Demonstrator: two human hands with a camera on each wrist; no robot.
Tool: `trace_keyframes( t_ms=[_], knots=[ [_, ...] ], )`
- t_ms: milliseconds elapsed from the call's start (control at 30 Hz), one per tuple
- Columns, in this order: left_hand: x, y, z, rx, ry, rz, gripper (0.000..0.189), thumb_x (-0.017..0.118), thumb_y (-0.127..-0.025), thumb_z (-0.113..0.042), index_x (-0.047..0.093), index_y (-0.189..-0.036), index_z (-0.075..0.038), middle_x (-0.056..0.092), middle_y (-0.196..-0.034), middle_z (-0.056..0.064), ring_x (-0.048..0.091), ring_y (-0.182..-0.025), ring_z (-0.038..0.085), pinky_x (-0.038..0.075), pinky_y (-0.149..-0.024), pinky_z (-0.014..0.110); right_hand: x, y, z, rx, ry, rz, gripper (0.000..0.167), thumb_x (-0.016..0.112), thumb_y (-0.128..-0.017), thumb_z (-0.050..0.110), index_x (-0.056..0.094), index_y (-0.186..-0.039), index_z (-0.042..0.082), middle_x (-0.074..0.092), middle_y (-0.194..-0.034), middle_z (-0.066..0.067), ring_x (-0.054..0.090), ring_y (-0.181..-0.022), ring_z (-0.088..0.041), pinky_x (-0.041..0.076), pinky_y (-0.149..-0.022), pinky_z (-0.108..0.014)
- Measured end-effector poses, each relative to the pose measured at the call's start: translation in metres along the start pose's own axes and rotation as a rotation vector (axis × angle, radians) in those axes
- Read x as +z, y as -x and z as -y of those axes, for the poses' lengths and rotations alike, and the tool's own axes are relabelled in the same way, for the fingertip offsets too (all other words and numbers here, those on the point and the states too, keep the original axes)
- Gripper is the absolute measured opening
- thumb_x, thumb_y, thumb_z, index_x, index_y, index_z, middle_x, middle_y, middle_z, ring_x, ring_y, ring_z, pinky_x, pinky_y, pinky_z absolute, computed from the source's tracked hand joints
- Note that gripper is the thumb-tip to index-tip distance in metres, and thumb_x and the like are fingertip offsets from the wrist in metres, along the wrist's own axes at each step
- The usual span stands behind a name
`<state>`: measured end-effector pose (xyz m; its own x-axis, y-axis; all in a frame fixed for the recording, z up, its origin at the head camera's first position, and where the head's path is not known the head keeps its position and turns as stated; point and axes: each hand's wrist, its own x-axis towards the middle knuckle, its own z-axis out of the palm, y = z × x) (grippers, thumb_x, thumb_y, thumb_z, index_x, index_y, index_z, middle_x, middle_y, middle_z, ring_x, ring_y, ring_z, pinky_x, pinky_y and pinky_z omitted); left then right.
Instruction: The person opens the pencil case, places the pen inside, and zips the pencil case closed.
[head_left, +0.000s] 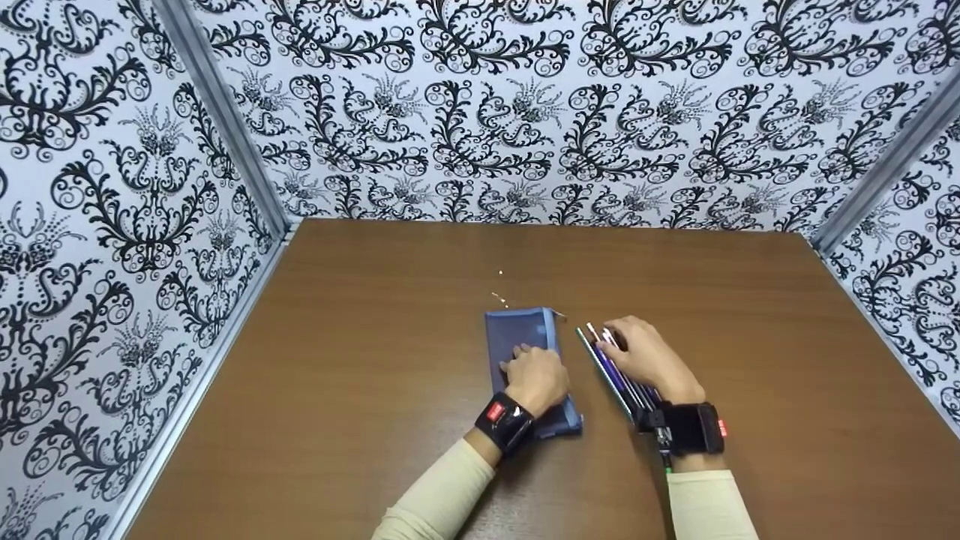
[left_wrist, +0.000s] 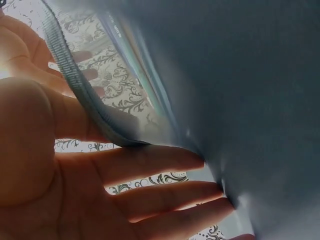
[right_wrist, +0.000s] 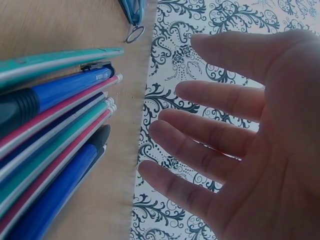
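Observation:
A blue translucent zip pencil case [head_left: 517,330] lies on the table, its zip edge toward the right. My left hand [head_left: 538,379] is over its middle and grips it; in the left wrist view the zip edge [left_wrist: 75,82] passes between thumb and fingers [left_wrist: 165,200]. To the right is a row of pencils and pens [head_left: 611,375]. In the right wrist view this row has a blue pen [right_wrist: 75,90] and pink, green and dark blue striped pencils [right_wrist: 65,117]. Just beside and above their far ends, my right hand [head_left: 649,356] has its fingers [right_wrist: 215,100] extended and apart, holding nothing.
The brown table [head_left: 375,300] is enclosed by patterned panels [head_left: 510,112] at the back and both sides. A few small white specks [head_left: 500,300] lie beyond the pencil case. A ring-shaped zip pull [right_wrist: 135,34] hangs from its end. Both wrists wear black straps.

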<state>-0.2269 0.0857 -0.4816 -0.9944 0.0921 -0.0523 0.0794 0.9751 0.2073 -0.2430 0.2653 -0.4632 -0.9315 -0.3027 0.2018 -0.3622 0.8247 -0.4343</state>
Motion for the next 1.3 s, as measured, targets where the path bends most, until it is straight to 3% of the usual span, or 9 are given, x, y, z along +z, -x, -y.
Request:
trace_keyframes(
  t_ms=[367,967,1300],
  knots=[
    [-0.007,-0.005,0.008,0.026,0.079,-0.073,0.034,0.057,-0.094,-0.035,0.076,-0.096,-0.006,0.071,-0.1,0.018,0.068,-0.091,0.03,0.055,-0.068,0.047,0.001,0.0,-0.001,0.016,-0.001,0.015,0.038,0.064,-0.094,0.015,0.06,-0.122,-0.01,0.062,-0.119,-0.029,0.056,-0.115,-0.046,0.041,-0.1,-0.058],
    [-0.014,-0.013,0.025,0.083,0.248,-0.19,0.032,0.053,-0.094,-0.028,0.07,-0.076,-0.007,0.073,-0.087,0.015,0.071,-0.08,0.031,0.055,-0.065,0.048,0.002,0.0,0.001,0.002,-0.018,0.011,0.035,0.067,-0.092,0.013,0.062,-0.118,-0.01,0.064,-0.115,-0.027,0.06,-0.11,-0.044,0.045,-0.096,-0.056],
    [-0.015,-0.015,0.027,0.079,0.245,-0.195,0.033,0.052,-0.095,-0.03,0.067,-0.076,-0.009,0.073,-0.085,0.013,0.07,-0.079,0.029,0.054,-0.066,0.046,0.002,-0.002,0.004,-0.021,-0.007,0.014,0.032,0.067,-0.09,0.011,0.064,-0.115,-0.008,0.067,-0.109,-0.025,0.063,-0.103,-0.04,0.049,-0.091,-0.054]
  ],
)
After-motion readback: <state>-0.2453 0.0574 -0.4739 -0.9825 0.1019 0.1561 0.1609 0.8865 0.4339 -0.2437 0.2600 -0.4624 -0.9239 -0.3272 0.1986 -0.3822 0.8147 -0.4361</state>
